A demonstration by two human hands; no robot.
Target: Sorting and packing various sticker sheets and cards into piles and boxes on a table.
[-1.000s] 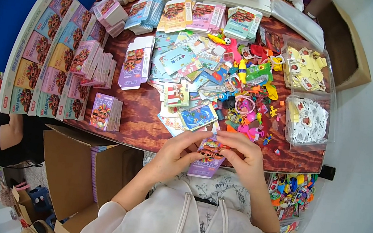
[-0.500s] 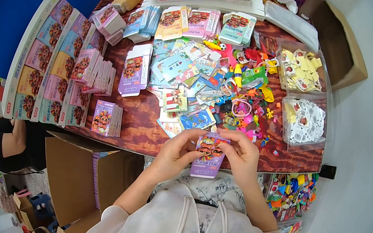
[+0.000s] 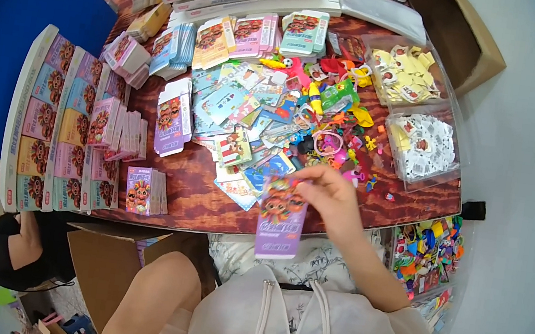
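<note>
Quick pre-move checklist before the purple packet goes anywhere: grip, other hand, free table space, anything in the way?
1. Right hand grips the purple packet by its top edge: ok.
2. Packet lifted off the table: ok.
3. Left hand off the packet: ok; the hand itself is out of sight, only the forearm shows.
4. Bare wood beside the small purple box stack: ok.
5. Packet closed or filled: cannot tell.
</note>
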